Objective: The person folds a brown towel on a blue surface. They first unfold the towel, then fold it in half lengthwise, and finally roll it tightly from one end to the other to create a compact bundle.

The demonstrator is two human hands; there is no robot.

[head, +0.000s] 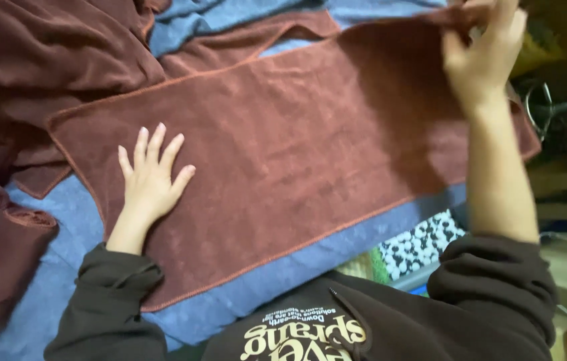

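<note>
A long brown towel [297,147] lies spread flat across a blue cloth [276,281]. My left hand [151,175] rests palm down on the towel's left part, fingers apart, holding nothing. My right hand [484,50] is raised at the upper right and pinches the towel's far right corner, lifting that edge off the surface. Both arms wear dark brown sleeves.
More brown towels [49,53] lie bunched at the upper left, and a rolled one [3,261] at the lower left. A black-and-white dotted surface [420,244] shows below the blue cloth. A dark metal object [550,110] sits at the right edge.
</note>
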